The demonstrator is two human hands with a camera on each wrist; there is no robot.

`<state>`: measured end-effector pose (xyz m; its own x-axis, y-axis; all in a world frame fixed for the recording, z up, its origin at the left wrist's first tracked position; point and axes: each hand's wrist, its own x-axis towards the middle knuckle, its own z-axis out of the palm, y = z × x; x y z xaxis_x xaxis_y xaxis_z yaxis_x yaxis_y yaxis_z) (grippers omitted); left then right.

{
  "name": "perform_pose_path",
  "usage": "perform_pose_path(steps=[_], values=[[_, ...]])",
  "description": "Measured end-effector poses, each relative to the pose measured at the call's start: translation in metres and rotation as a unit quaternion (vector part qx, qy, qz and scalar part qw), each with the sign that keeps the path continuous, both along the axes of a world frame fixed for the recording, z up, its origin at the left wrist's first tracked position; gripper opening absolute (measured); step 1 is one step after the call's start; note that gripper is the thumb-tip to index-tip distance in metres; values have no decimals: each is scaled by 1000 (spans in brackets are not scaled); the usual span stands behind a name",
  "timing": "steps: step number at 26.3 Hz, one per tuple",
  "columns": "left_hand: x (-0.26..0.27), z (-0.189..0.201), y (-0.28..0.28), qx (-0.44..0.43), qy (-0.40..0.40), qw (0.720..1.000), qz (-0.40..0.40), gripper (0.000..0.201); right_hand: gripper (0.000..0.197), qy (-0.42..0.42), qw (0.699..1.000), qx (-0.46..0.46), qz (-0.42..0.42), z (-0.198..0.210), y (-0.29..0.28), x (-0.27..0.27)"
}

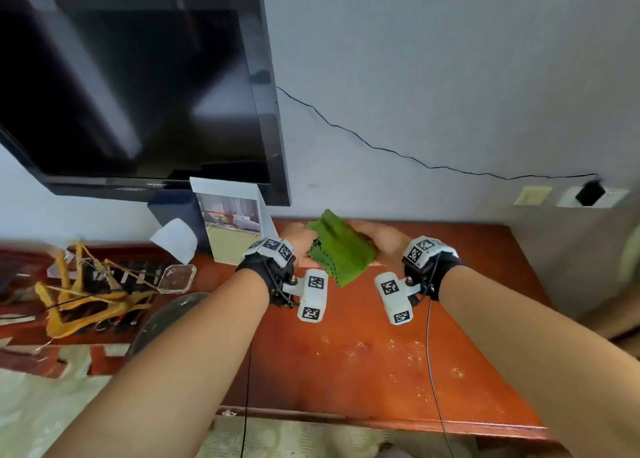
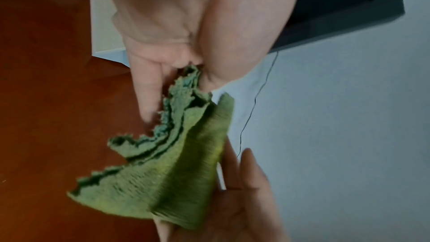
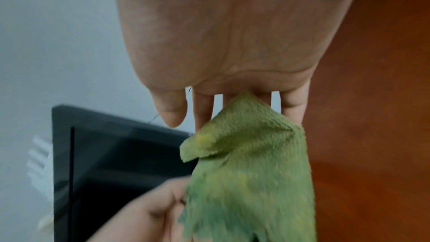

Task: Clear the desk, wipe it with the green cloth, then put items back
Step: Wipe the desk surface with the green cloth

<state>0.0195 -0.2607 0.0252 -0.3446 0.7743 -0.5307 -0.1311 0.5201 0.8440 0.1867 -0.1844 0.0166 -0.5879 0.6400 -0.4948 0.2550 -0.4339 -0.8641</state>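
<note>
The green cloth [image 1: 337, 250] is up in the air over the far side of the red-brown table [image 1: 381, 353], and it could slip and fall, because only its edges are held (it is folded in many loose layers). The left hand [image 1: 298, 241] pinches one side between thumb and fingers [image 2: 149, 91]. The right hand [image 1: 381, 239] is raised beside it with fingers [image 3: 202, 109] spread flat behind the cloth.
</note>
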Motion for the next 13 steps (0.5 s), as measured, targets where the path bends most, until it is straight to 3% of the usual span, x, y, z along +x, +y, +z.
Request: perform_pose_path(steps=[3,5,7,10,13], values=[[-27,0,-23,-21,-84,995,52,25,37,-48,994,77,59,-8,-41,-32],[-37,-8,-34,-37,-124,991,45,29,34,-67,982,155,85,-11,-67,-38],[-42,-21,-46,-44,-101,994,23,16,39,-98,955,252,123,-17,-89,-39],[-40,-44,-64,-73,-96,993,9,3,47,-218,894,363,148,-44,-110,-43],[-35,-62,-78,-82,-112,990,-5,16,37,-213,912,333,107,-72,-122,-43]])
